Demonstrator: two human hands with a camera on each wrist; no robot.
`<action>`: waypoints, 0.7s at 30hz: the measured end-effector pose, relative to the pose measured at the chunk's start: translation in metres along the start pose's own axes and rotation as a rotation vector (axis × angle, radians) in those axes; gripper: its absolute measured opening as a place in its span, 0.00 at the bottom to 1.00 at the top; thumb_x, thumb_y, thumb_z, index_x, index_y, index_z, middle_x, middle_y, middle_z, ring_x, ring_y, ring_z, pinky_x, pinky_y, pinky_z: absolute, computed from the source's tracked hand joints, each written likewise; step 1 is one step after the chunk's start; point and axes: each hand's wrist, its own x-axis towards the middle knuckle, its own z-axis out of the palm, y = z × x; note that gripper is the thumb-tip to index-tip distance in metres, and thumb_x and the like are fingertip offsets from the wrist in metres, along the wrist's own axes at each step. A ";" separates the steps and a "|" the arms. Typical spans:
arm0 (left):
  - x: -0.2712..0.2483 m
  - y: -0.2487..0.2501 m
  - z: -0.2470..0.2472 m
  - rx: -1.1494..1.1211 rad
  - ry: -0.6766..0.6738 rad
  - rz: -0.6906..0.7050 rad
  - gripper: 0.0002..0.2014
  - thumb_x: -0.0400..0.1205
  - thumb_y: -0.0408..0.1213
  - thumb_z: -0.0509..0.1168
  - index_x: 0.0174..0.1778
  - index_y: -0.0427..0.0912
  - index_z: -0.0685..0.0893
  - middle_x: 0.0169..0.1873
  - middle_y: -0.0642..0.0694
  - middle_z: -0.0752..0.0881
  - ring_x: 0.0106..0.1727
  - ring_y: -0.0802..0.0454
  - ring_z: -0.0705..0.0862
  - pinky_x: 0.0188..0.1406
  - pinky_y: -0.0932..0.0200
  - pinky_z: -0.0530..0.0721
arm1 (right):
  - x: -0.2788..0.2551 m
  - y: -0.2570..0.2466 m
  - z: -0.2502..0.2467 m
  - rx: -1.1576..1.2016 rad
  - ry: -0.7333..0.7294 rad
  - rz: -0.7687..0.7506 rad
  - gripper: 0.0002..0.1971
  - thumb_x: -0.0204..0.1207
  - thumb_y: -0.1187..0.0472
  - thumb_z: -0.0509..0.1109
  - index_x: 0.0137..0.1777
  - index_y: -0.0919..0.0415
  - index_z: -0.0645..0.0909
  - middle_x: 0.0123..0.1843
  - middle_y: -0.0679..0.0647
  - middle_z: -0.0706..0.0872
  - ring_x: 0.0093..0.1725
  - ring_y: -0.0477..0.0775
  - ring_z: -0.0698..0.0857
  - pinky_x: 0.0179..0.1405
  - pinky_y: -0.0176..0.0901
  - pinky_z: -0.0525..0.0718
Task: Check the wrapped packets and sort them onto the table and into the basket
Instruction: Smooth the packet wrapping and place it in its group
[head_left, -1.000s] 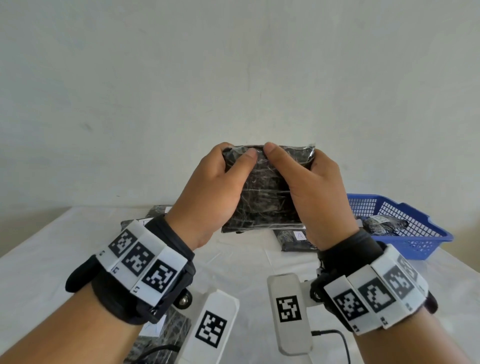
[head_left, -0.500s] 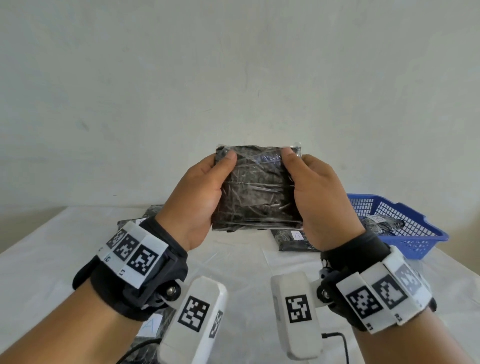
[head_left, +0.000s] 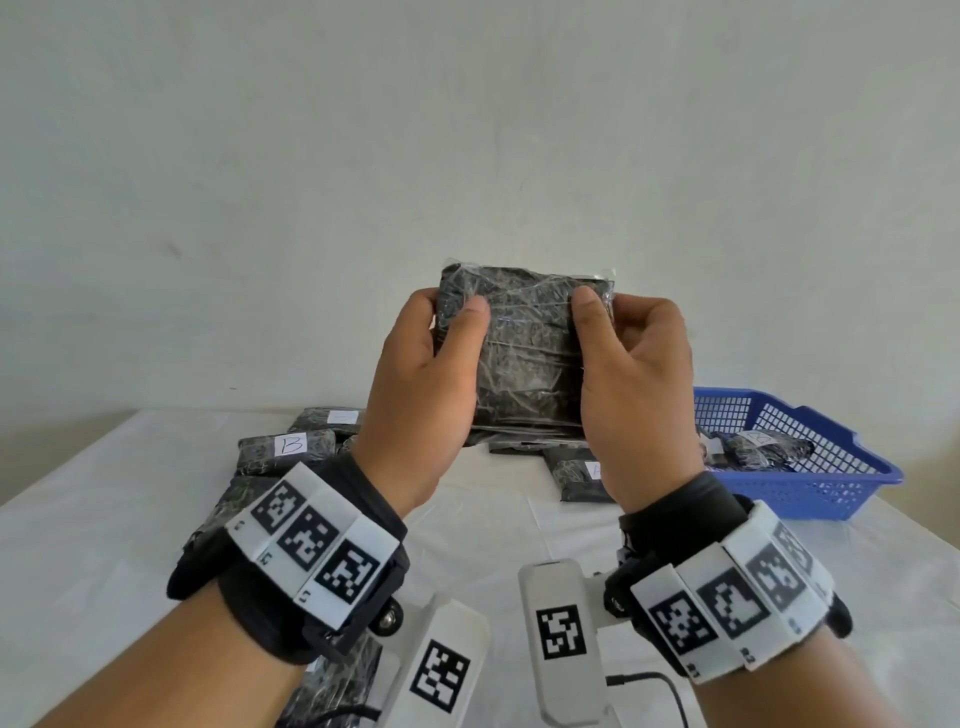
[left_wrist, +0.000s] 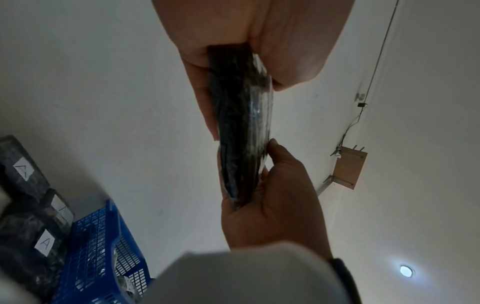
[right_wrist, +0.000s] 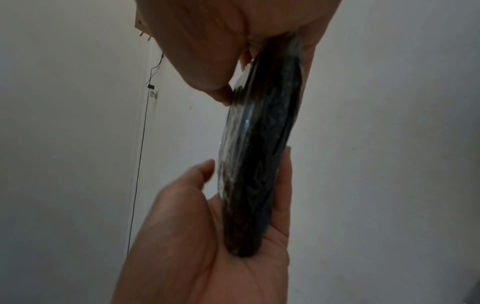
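Both hands are up and busy: the left hand (head_left: 423, 374) and the right hand (head_left: 636, 374) each grasp one side edge of a dark wrapped packet (head_left: 524, 353), thumbs pressed on the near face, fingers round the back. The packet stands upright, lifted well above the counter (head_left: 104, 519) and squared to the head camera, and that looks like the point of it: a side-edge hold leaves the broad face uncovered for checking.

From the left wrist view it is a slim, slightly bowed slab in glossy clear film, clamped at both ends. The near face shows no label here, so my read is that the mark, if there is one, sits on the far side and the packet needs turning before it can be sorted.

Down below, the sorting piles explain themselves. A packet with a paper tag marked B (head_left: 285, 449) lies on the counter at the left among other dark packets, and one tagged A (head_left: 584, 475) lies near the middle, partly hidden behind the right wrist. The blue basket (head_left: 831, 488) sits at the right, near the counter's far edge, with a couple of wrapped packets (head_left: 763, 449) already inside; one carries a tag, but I can't make out the letter.

Which way the held one goes I can't say yet. The film looks slippery, so the two-sided grasp makes sense.
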 end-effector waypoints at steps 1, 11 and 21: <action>0.000 -0.001 0.000 0.024 -0.004 0.018 0.16 0.86 0.53 0.63 0.57 0.43 0.83 0.51 0.33 0.89 0.54 0.31 0.88 0.58 0.28 0.86 | 0.001 0.000 0.001 -0.012 0.008 -0.006 0.16 0.84 0.44 0.74 0.59 0.55 0.77 0.53 0.53 0.87 0.54 0.58 0.90 0.56 0.60 0.91; -0.006 0.004 0.003 0.066 -0.064 0.072 0.11 0.87 0.47 0.64 0.60 0.46 0.80 0.49 0.34 0.87 0.50 0.33 0.86 0.53 0.34 0.87 | -0.005 -0.006 0.001 -0.198 -0.010 -0.135 0.33 0.72 0.36 0.80 0.62 0.56 0.69 0.47 0.43 0.76 0.44 0.36 0.79 0.42 0.32 0.76; 0.001 -0.006 -0.005 -0.019 0.001 -0.067 0.13 0.89 0.41 0.66 0.69 0.50 0.75 0.51 0.37 0.92 0.53 0.37 0.92 0.56 0.31 0.90 | -0.002 0.002 -0.003 -0.217 -0.154 -0.119 0.32 0.75 0.35 0.76 0.69 0.55 0.75 0.54 0.47 0.85 0.55 0.53 0.89 0.56 0.57 0.90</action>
